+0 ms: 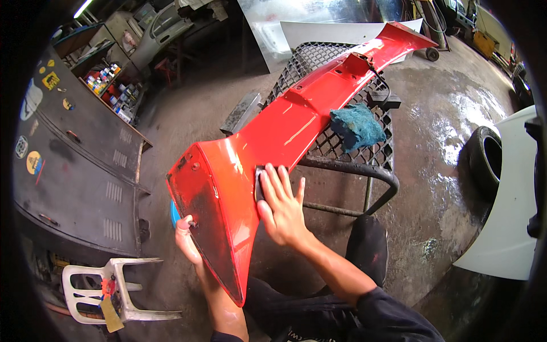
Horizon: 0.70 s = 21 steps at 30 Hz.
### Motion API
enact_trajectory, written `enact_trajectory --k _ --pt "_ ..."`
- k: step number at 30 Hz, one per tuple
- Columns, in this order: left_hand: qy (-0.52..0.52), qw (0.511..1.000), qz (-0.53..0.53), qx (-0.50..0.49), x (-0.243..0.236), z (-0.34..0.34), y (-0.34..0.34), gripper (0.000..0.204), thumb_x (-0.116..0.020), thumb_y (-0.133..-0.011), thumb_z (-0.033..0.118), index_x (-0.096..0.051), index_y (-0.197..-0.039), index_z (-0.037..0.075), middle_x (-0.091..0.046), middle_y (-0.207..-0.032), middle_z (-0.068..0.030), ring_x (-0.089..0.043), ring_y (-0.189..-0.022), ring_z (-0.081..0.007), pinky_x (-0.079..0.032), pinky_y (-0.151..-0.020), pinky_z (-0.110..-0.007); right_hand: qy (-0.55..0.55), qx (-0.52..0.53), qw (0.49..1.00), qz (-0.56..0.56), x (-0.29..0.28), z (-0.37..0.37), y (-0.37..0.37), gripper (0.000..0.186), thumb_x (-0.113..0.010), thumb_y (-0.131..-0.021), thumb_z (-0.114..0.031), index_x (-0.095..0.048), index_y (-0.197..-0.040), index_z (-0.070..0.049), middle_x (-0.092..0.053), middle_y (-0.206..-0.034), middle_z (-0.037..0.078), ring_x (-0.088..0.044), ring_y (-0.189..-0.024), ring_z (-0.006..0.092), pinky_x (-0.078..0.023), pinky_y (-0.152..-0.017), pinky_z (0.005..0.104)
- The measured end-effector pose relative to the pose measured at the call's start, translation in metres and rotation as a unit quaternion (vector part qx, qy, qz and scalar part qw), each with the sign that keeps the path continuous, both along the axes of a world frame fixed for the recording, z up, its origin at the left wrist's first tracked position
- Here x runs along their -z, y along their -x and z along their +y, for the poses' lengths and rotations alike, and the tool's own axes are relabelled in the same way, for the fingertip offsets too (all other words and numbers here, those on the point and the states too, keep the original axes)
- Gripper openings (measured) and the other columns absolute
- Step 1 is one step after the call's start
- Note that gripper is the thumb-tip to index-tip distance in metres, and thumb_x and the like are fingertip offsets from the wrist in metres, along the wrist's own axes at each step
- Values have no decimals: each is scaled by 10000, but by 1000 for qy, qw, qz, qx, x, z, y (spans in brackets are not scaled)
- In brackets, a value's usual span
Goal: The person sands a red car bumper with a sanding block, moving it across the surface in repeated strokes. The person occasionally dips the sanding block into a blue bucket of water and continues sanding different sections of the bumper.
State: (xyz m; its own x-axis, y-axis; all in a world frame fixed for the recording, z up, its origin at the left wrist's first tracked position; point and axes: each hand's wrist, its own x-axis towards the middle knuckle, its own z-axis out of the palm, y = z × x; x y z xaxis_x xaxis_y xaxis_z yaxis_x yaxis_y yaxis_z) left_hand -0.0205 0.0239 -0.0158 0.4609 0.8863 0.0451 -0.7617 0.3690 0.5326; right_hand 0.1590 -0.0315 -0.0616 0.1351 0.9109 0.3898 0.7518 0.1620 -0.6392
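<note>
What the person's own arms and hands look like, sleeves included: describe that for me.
Both the left hand and the right hand are ungloved, and no watch shows on either wrist. The forearms are bare up to dark sleeves; the right one ends near the elbow. Most left fingers are hidden, so rings there can't be ruled out.

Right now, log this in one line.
left hand: holding red panel | right hand: over dark pad on panel | teal cloth: on mesh
</note>
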Motion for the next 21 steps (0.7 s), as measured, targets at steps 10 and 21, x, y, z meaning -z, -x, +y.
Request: enact_trajectory --k 10,21 --pt "-14 999 -22 48 -2 4 -2 533 -465 -801 219 -461 -1274 -26 -546 -1238 -223 -565 -1098 -367 -444 -959 -496 52 -33 993 102 -15 -4 16 580 -223 -991 -323 -115 -1480 -30 -63 -1552 161 2 -1431 354 36 -1094 591" --pt "-19 1000 -1 18 4 9 5 493 -460 -815 188 -471 -1263 -16 -547 -1249 -201 -556 -1115 -345 -419 -989 -472 -43 -166 951 257 -32 -52 42 619 -235 -982 -330 -74 -1466 21 -39 -1548 184 -27 -1427 375 -4 -1087 604"
